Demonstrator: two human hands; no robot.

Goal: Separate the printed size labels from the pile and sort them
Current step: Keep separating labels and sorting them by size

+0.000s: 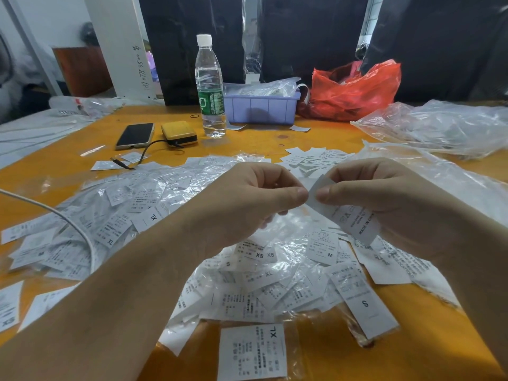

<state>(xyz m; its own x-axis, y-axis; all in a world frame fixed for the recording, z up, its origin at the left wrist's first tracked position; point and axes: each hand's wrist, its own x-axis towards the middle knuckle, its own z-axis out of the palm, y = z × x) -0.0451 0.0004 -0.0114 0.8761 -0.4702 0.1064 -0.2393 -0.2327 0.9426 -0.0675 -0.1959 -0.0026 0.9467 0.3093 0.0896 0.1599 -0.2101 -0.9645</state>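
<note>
A white size label [343, 215] is held up in the air over the pile, between both hands. It hangs tilted, and small print on its lower end reads "MADE IN". The left hand [247, 199] pinches its top corner with thumb and fingers curled in. The right hand [384, 196] also pinches it, with the thumb on top and the other fingers curled behind the paper. The two thumbs almost touch each other.

Under the hands lies the pile of labels [247, 284], spread out on crinkly clear plastic [170, 182] on the orange worktop [275, 136]. Some labels show letters such as XL, XS, S and M. One XL label [253, 353] lies alone at the near edge. A long S label [362, 303] lies to its right. A small heap of labels [310, 158] sits just past the hands.

Further back stands a water bottle [210, 86] with a white cap and a green wrapper. Left of it lie a dark phone [135, 135] and a yellow power bank [179, 132] with a black cable. Behind the bottle is a purple plastic tray [261, 108] with plastic bags in it. Next to the tray sits a red plastic bag [354, 89]. Clear plastic bags [439, 127] lie at the far right. A white cable [68, 224] curves over the labels on the left.
</note>
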